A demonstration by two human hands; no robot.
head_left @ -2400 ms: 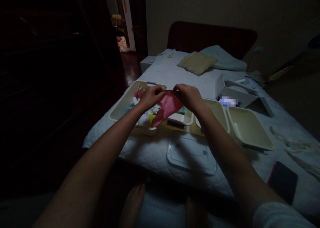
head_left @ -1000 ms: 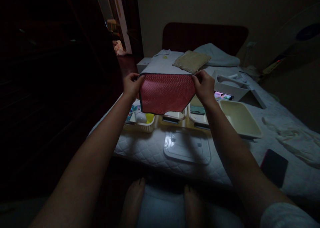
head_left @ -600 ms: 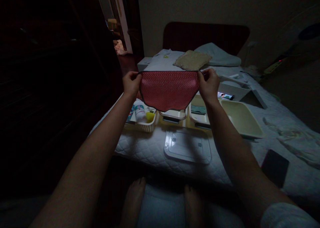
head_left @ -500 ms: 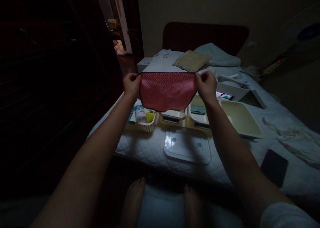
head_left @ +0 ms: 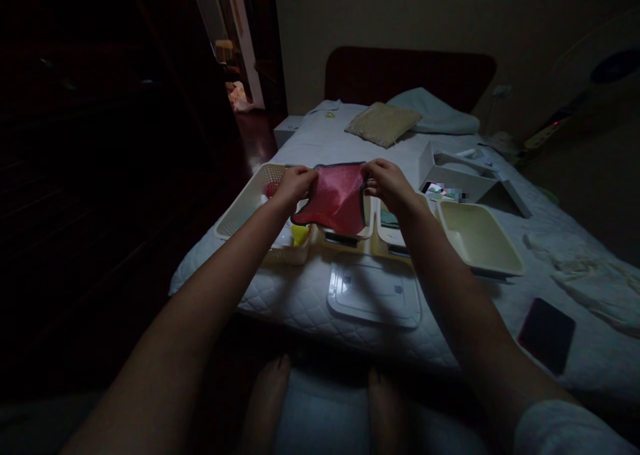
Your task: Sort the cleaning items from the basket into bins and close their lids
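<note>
Red cloth held up, not put down yet

The left hand [head_left: 299, 183] and the right hand [head_left: 389, 180] each pinch a top corner of the red cloth [head_left: 337, 192]. It hangs just right of the basket [head_left: 231, 220], over or in front of a tub [head_left: 369, 224]; I can't tell if they touch. I think the job is partly done. A green cloth [head_left: 389, 218] already lies in the next tub [head_left: 391, 235], farther right of the basket. The red cloth is not folded or set down, so that may be left. A yellow thing [head_left: 300, 234] sits in the basket.

I can't read any words or brands. The clear lid [head_left: 374, 294], right of the basket and nearer the person, has little dark marks. The lit screen [head_left: 434, 188], well right of the basket, is blurry
</note>
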